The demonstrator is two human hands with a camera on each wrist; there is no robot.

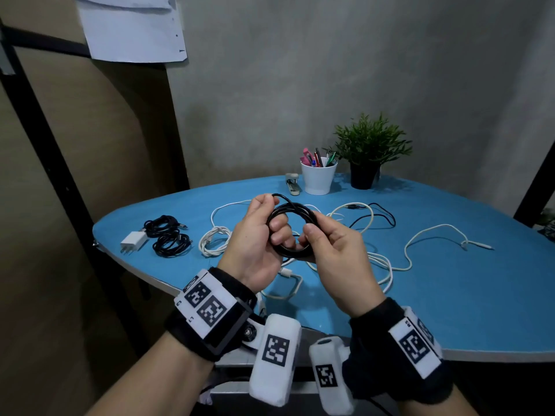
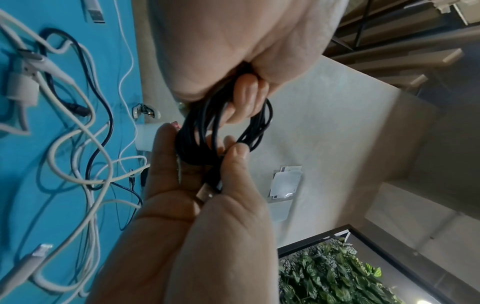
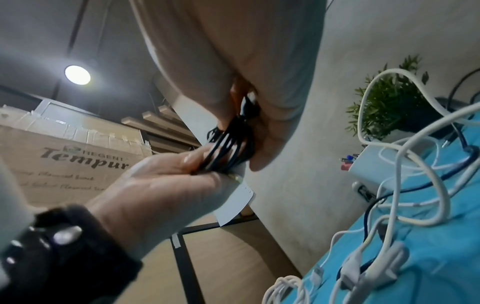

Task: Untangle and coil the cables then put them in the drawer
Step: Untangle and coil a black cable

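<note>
Nearest, a thin black cable wound into a round coil [image 1: 290, 228] is held above the blue tabletop [image 1: 450, 295] between both hands. The left hand [image 1: 255, 244] is curled through the coil's left side, with the loose cable end pinched at its thumb and forefinger. The right hand [image 1: 336, 259] grasps the coil's right side between thumb and fingers; in the left wrist view a metal plug end is seen pressed under that thumb.

Just beneath and beyond the right hand, a loose tangle of white cables [image 1: 387, 265] lies on the table, with one long white lead trailing off to the right. A loose black cable [image 1: 377, 216] lies past the right hand, crossing the white strands.

Left of the left hand, a coiled white cable [image 1: 213, 240] is laid, then two coiled black cables [image 1: 169, 235], then a white wall charger plug [image 1: 133, 241] farthest left.

Farther back, beyond both hands, a small stapler [image 1: 292, 183], a white cup of pens [image 1: 318, 175] and a green potted plant in a black pot [image 1: 368, 151] are set against the grey wall.
</note>
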